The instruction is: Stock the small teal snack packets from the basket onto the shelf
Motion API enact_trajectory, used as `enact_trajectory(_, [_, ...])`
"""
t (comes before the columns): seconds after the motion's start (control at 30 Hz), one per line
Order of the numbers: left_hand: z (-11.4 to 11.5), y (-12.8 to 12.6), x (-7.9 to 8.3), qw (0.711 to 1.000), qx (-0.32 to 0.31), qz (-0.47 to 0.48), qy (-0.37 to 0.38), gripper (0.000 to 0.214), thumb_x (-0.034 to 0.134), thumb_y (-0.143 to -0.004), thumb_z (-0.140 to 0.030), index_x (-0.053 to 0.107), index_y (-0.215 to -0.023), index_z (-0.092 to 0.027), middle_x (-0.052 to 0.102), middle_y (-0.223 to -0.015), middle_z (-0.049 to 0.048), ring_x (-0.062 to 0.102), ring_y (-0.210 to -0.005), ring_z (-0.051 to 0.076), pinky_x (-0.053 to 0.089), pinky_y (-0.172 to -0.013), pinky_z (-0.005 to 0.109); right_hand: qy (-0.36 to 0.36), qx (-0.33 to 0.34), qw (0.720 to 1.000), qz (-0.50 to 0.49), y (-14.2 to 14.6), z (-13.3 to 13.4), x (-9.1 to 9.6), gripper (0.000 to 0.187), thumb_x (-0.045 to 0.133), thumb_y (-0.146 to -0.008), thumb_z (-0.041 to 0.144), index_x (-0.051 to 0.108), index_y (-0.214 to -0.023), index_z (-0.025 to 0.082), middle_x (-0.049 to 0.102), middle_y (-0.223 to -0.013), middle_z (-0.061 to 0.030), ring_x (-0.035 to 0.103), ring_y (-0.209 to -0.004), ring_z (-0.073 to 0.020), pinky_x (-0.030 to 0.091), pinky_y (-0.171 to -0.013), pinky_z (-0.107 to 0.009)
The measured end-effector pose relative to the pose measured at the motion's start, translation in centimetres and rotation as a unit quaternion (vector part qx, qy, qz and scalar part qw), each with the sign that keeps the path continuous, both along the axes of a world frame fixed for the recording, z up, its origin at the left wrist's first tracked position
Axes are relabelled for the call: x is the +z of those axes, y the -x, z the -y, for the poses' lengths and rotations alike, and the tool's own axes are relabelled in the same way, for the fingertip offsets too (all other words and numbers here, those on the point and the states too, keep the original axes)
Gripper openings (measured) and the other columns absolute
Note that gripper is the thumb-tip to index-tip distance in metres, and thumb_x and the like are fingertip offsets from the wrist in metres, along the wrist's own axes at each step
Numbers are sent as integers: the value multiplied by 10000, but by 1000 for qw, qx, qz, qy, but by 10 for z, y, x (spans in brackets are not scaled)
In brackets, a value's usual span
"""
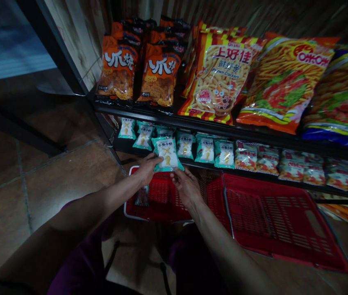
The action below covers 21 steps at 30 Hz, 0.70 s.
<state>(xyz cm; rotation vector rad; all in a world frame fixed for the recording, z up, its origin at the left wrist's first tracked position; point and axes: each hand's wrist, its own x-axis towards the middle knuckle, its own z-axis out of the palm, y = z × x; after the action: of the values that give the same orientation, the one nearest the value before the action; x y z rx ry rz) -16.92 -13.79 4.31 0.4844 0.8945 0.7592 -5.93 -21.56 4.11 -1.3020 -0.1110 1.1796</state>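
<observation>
A small teal-and-white snack bag (167,152) is held up in front of the lower shelf, its printed face towards me. My left hand (148,167) is closed on its left edge, thumb over the front. At the lower right corner, the fingers of my right hand (187,186) pinch the bag. Similar teal snack bags (206,148) stand in a row on the lower shelf just behind it. Beneath my hands sits a red shopping basket (158,192), with a dim clear packet (142,196) at its left side.
A second red basket (266,213) stands to the right. The black upper shelf (161,116) carries orange snack bags (160,76), prawn cracker bags (219,78) and other large bags. Small red-and-white packets (267,159) fill the lower shelf's right part. A dark metal post (60,53) rises at left.
</observation>
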Motion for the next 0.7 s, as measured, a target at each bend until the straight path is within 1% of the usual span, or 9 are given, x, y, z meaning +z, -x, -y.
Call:
enact_trajectory(0.17, [-4, -1, -3, 1000, 4, 1, -17, 256, 728, -593, -245, 591, -800, -181, 657, -758, -7, 617, -710, 144, 488, -709, 271, 12, -4, 1000, -5, 1, 1, 0, 318, 840, -463, 244, 656, -714, 175, 669, -658, 32, 575, -520, -60, 437, -455, -157])
enact_trajectory(0.23, [-7, -1, -4, 1000, 12, -1, -1, 262, 727, -615, -297, 605, -813, -177, 652, -744, -2, 609, -692, 139, 485, -702, 267, 17, -9, 1000, -9, 1, 1, 0, 318, 841, -452, 234, 659, -706, 174, 665, -647, 31, 579, -517, -62, 432, -445, -154])
enact_trajectory(0.33, [-10, 0, -4, 999, 21, 0, 44, 313, 734, -631, -393, 612, -815, -170, 632, -686, 1, 593, -632, 141, 489, -682, 288, 20, -17, 1000, -11, 0, 1, 0, 314, 839, -433, 215, 656, -686, 178, 659, -629, 30, 566, -498, -64, 421, -423, -158])
enact_trajectory(0.4, [-12, 2, -3, 999, 26, -9, 45, 341, 744, -627, -436, 607, -787, -168, 616, -650, -1, 581, -597, 140, 485, -663, 292, 20, -19, 1000, -7, -1, 1, -1, 304, 836, -431, 211, 651, -670, 179, 650, -609, 33, 548, -479, -60, 411, -406, -158])
enact_trajectory(0.5, [-16, 4, -3, 999, 31, -26, 14, 336, 743, -640, -444, 609, -789, -174, 628, -679, 4, 583, -596, 137, 475, -635, 280, 16, -18, 1000, 3, -4, 1, -5, 293, 827, -447, 217, 650, -677, 185, 640, -596, 39, 525, -460, -55, 400, -387, -157])
enact_trajectory(0.6, [-20, 5, -3, 999, 34, -35, -9, 320, 734, -671, -416, 614, -867, -193, 664, -800, 16, 605, -639, 137, 472, -616, 267, 19, -29, 999, 6, -6, 1, -9, 288, 825, -444, 206, 639, -663, 190, 647, -605, 40, 504, -449, -49, 391, -381, -157])
enact_trajectory(0.7, [-23, 7, -4, 998, 45, -50, -17, 289, 710, -714, -387, 612, -905, -194, 669, -844, 25, 604, -640, 127, 469, -604, 258, 24, -32, 999, 5, -6, 2, -10, 274, 825, -440, 189, 626, -629, 185, 646, -602, 41, 499, -452, -42, 392, -385, -146])
